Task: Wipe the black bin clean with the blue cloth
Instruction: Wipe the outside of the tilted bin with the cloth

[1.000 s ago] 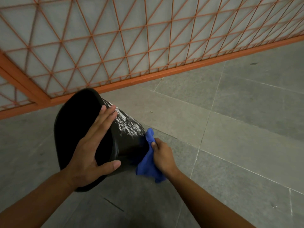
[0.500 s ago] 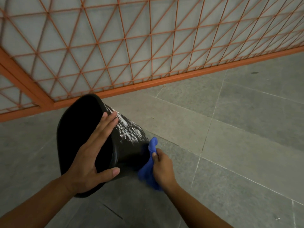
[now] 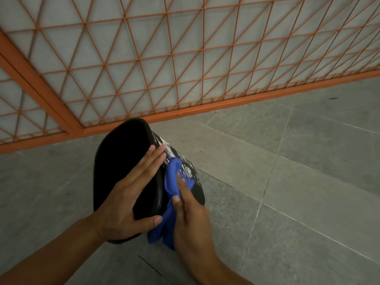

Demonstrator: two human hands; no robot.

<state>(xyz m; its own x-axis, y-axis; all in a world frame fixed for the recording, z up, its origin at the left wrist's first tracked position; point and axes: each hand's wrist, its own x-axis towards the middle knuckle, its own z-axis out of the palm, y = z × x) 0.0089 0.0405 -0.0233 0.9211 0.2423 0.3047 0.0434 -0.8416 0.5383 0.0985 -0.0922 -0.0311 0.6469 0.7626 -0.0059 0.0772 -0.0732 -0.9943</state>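
Two hands work a blue cloth (image 3: 173, 182) on the tipped black bin (image 3: 121, 161).

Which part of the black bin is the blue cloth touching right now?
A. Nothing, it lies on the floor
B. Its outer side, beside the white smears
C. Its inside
B: the right hand presses the blue cloth against the black bin wall, outside the rim.

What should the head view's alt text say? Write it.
A right hand presses a blue cloth against a tipped black bin streaked white, while the left hand lies flat across its rim. Behind: grey floor, orange fence.
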